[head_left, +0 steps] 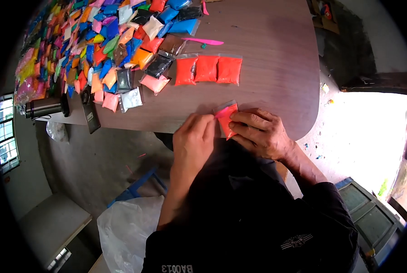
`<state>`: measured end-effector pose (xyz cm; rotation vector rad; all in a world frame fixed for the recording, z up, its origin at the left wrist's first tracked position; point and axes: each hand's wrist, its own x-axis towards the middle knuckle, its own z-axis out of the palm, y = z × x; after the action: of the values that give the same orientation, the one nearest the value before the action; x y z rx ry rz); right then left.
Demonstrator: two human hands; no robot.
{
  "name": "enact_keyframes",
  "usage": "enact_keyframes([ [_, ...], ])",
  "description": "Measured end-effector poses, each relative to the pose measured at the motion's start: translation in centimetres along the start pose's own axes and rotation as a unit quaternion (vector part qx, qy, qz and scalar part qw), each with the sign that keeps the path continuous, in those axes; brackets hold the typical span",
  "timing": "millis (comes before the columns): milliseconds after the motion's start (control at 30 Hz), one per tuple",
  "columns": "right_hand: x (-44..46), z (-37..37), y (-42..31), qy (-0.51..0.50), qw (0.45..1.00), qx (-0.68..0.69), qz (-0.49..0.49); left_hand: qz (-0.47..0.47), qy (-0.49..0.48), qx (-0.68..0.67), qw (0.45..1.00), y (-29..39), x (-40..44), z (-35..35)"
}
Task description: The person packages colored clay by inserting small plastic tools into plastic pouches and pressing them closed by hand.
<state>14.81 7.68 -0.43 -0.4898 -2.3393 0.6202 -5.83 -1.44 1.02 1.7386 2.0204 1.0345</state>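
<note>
Both hands (192,139) (262,132) at one red packet (226,123)

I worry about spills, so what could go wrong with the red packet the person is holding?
If the right grip loosens, the held red packet might drop, because it is close to the edge of the table. The small pink thing at the left grip might nick the packet if pushed hard. The colourful heap sits close to the three red packets, so it might slide into them.
</note>
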Motion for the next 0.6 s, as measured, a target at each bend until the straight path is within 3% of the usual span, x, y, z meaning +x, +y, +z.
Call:
enact_keyframes([
  [200, 0.0, -0.3, -0.3, -0.018, 1.000, 0.002, 0.020, -0.014, 0.014, 0.012, 1.000, -0.9, 1.4, 0.0],
  [367, -0.3, -0.3, -0.2, -0.020, 1.000, 0.012, 0.016, -0.006, -0.016, -0.062, 0.998, 1.5, 1.1, -0.3],
  [600, 0.0, -0.3, -0.2, -0.001, 1.000, 0.001, -0.007, 0.016, -0.052, 0.016, 0.998, 0.9, 2.7, 1.0],
])
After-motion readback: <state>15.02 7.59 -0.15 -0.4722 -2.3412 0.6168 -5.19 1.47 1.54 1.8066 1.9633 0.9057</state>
